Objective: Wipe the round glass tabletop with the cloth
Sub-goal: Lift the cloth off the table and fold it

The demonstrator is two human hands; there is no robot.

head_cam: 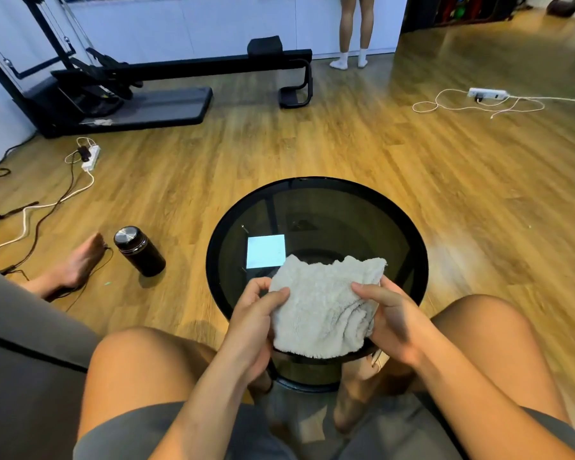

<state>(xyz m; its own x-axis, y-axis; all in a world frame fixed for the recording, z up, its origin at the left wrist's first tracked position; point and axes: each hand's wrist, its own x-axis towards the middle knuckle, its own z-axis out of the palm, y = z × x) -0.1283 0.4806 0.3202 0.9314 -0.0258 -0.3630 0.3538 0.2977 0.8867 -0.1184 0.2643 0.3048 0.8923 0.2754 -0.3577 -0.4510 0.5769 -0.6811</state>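
The round tabletop (346, 220) is dark smoked glass with a black rim, standing between the seated person's bare knees. A pale square of light (265, 251) reflects in the glass left of centre, and the table's base shows through it.

The floor (312, 144) is glossy wood plank. On it, left of the table, stand a dark flask (139, 251) with a metal cap and someone's bare foot (80, 263). A white power strip (91, 158) with looping cables lies further left, another strip (487, 93) far right. A black exercise machine (130, 84) sits by the white wall, where a person's legs (354, 31) in white socks stand. A grey sofa (20, 343) fills the left edge.

The cloth (322, 310) is off-white, nubbly terry, folded and bunched, held over the near part of the glass; whether it touches is unclear. The left hand (253, 320) pinches its left edge, thumb on top. The right hand (392, 320) grips the rumpled right side, fingers curled under.
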